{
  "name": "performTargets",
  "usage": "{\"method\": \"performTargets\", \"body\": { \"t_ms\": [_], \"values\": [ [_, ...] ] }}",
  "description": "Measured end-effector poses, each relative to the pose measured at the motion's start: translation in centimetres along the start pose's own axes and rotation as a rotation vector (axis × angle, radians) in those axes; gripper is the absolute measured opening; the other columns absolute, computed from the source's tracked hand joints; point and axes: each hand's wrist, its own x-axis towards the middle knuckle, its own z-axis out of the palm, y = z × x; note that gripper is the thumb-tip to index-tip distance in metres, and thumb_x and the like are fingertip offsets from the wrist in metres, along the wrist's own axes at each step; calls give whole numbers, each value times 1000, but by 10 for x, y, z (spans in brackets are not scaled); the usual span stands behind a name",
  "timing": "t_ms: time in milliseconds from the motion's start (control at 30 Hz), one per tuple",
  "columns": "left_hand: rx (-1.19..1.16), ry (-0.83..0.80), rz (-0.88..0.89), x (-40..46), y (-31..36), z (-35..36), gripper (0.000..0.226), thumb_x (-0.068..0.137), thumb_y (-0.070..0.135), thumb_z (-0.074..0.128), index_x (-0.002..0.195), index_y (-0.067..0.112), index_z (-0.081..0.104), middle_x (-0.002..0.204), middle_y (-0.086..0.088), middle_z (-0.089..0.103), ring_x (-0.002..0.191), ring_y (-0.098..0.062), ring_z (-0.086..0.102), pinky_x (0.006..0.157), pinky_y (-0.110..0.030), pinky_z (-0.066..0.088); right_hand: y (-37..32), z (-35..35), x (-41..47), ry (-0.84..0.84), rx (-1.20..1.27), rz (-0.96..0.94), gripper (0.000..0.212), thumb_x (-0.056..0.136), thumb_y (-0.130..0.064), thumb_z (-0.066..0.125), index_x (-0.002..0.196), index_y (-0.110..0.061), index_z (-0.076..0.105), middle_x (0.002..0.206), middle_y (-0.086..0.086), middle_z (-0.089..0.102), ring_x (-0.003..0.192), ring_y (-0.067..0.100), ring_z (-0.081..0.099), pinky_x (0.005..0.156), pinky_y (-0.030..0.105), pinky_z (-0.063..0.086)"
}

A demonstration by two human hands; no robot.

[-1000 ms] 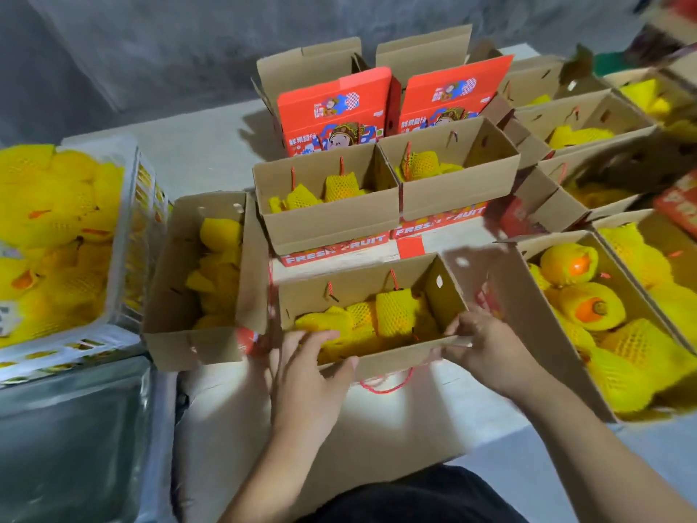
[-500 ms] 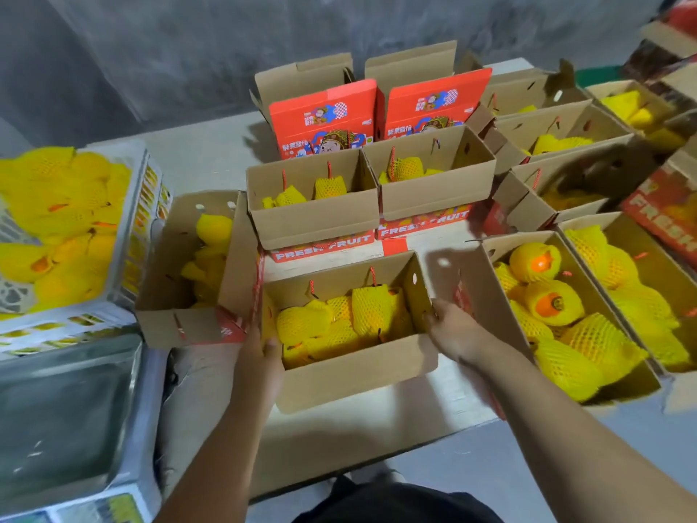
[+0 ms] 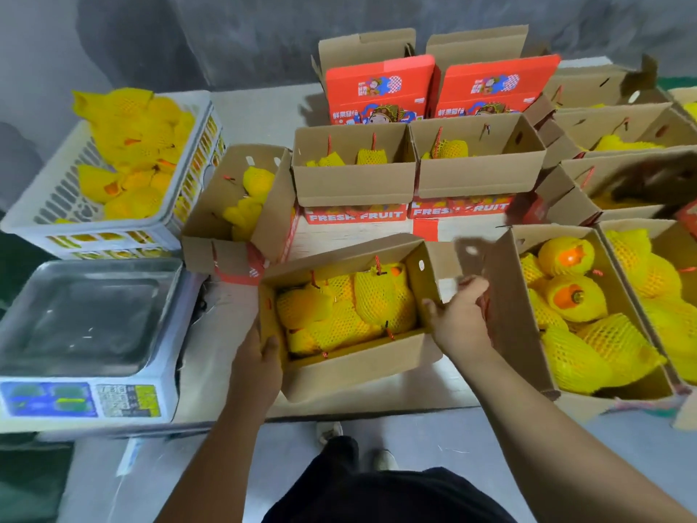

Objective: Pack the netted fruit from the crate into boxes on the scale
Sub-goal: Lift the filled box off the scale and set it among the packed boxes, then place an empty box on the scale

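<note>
Both hands grip a fruit-filled box (image 3: 350, 356) on the pale table (image 3: 264, 111): left hand (image 3: 260, 356), right hand (image 3: 462, 318). Grey wall (image 3: 188, 32) beyond; scale (image 3: 86, 318) at left.

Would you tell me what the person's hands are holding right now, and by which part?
Both hold the open box of netted fruit: left hand grips its left end, right hand its right end wall.

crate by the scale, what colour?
White, slatted plastic crate, holding yellow-netted fruit. Head view, upper left.
</note>
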Motion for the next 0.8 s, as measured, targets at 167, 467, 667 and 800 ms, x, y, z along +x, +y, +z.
{"method": "performTargets", "body": {
  "t_ms": [167, 467, 667, 800],
  "values": [
    [-5, 42, -89, -28, -15, -21, 49, 111, 18, 45, 160, 20, 41, 150, -13, 56, 133, -38, 54, 114, -56, 43, -8, 5, -10, -339, -188, -139, 44, 103, -20, 52, 146, -27, 45, 106, 12, 74, 95, 37, 68, 82, 41, 52],
    [-79, -10, -194, -58, -30, -82, 38, 111, 24, 47, 148, 30, 53, 125, 5, 63, 112, -24, 59, 101, -45, 48, -63, -13, -44, -550, -241, -90, 35, 97, -38, 51, 78, -12, 66, 68, 19, 70, 57, 32, 64, 58, 41, 54],
    [-258, -128, -194, -65, -31, -164, 28, 108, 31, 52, 123, 50, 67, 107, 0, 71, 100, -24, 68, 86, -49, 60, -158, -31, -73, -519, -442, -261, 43, 69, -68, 39, 79, -42, 72, 53, -2, 69, 41, 11, 63, 49, 25, 46],
    [-365, -83, -97, -60, -50, -251, 39, 103, 27, 62, 94, 63, 71, 88, -1, 77, 81, -21, 75, 66, -43, 65, -222, -9, -107, -428, -420, -386, 27, 86, -57, 48, 82, -42, 69, 55, -4, 70, 42, 9, 62, 53, 26, 47]
  ]
}}
